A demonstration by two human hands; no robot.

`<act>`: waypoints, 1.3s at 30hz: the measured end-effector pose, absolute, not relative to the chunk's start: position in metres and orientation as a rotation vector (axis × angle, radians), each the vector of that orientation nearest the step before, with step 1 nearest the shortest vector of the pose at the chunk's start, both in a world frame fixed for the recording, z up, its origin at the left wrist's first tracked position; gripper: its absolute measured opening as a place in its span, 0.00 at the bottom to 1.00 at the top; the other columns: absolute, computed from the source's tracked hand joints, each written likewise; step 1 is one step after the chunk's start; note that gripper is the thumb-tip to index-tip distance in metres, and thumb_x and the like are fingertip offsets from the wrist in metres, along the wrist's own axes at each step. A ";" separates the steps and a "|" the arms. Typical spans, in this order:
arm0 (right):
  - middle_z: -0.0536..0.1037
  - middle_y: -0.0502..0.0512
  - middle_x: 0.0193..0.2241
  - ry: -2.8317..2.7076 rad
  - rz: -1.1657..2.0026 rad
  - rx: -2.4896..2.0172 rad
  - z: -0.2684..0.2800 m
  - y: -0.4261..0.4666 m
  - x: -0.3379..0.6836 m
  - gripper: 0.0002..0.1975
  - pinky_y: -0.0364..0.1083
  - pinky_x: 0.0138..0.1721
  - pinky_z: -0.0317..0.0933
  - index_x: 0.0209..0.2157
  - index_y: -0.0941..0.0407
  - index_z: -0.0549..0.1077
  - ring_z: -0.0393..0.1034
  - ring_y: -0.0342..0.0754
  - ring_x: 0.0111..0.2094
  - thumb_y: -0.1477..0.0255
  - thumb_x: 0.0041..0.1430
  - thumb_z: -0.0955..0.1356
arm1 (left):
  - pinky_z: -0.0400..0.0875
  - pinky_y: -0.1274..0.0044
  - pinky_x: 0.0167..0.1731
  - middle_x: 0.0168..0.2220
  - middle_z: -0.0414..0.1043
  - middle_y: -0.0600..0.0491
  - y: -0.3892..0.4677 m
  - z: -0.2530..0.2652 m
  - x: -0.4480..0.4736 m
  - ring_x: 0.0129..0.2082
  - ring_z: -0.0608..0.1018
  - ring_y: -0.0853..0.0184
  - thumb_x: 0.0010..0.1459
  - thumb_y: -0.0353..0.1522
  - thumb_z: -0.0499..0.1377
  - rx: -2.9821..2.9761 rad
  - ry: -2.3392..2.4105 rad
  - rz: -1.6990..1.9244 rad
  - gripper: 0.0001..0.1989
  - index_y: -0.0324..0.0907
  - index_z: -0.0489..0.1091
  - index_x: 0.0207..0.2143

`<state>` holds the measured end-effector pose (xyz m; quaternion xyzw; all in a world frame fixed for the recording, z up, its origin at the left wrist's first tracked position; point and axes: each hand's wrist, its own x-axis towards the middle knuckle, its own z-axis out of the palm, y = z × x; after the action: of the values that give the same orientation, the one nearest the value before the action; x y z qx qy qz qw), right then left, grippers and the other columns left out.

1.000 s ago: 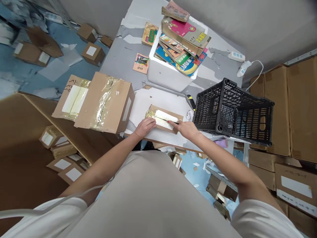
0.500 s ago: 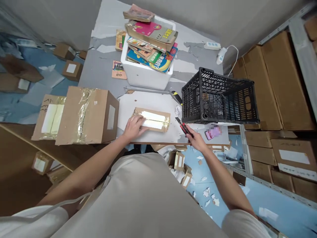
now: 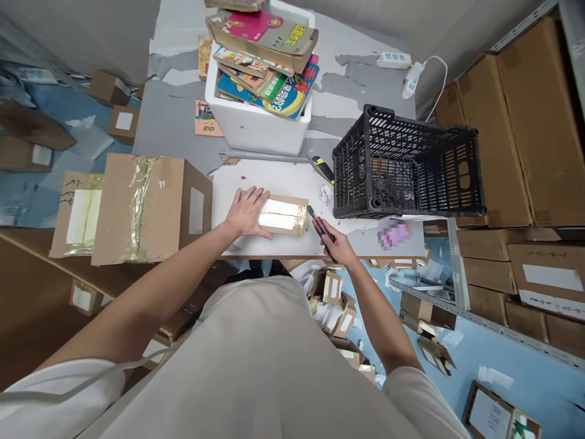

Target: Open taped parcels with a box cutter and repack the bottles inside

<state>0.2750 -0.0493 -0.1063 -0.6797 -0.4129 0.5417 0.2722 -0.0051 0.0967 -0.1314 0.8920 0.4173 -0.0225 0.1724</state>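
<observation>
A small taped cardboard box (image 3: pixel 284 215) with a white label lies flat on the table in front of me. Spread over its left end is my left hand (image 3: pixel 249 213), palm down with fingers apart. My right hand (image 3: pixel 337 245) is wrapped round a red-and-black utility knife (image 3: pixel 322 230). The knife points up and left, its tip close beside the box's right end; whether it touches the tape I cannot tell. A second knife, yellow and black (image 3: pixel 323 169), lies behind, next to the black plastic crate (image 3: pixel 409 171).
Larger taped cartons (image 3: pixel 150 207) stand on the left. A white foam box (image 3: pixel 260 131) heaped with books (image 3: pixel 269 67) is at the back. A pinkish blurred phone (image 3: pixel 393 235) lies near the front edge. A power strip (image 3: pixel 393 60) sits back right; shelved boxes (image 3: pixel 530 128) line the right.
My left hand has gone from gripping the box's near-left part to lying spread on its left end. My right hand has brought the knife left, up to the box's right end.
</observation>
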 end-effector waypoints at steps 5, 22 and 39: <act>0.72 0.46 0.25 -1.421 1.364 -2.006 -0.087 -0.037 0.273 0.30 0.38 0.20 0.62 0.65 0.48 0.54 0.64 0.37 0.16 0.72 0.61 0.62 | 0.34 0.56 0.62 0.64 0.51 0.37 0.096 -0.133 -0.003 0.64 0.52 0.43 0.35 0.59 0.62 2.504 1.273 0.033 0.63 0.35 0.46 0.66; 0.79 0.63 0.43 -2.056 0.917 -2.472 -0.048 -0.035 0.227 0.31 0.48 0.42 0.60 0.67 0.58 0.47 0.72 0.57 0.43 0.73 0.64 0.57 | 0.34 0.56 0.61 0.68 0.43 0.39 0.092 -0.130 0.002 0.65 0.48 0.42 0.37 0.60 0.59 2.472 1.334 -0.059 0.63 0.37 0.39 0.68; 0.79 0.67 0.39 -1.913 0.889 -2.501 -0.058 -0.065 0.200 0.32 0.49 0.42 0.60 0.67 0.63 0.45 0.73 0.58 0.39 0.75 0.63 0.57 | 0.41 0.57 0.60 0.67 0.46 0.38 0.088 -0.127 0.003 0.64 0.51 0.42 0.37 0.57 0.62 2.443 1.345 0.002 0.62 0.38 0.42 0.67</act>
<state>0.2001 -0.0650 -0.0580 -0.7628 -0.5834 0.2711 -0.0650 0.0035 0.0882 -0.1269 0.8625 0.4747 0.0007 0.1754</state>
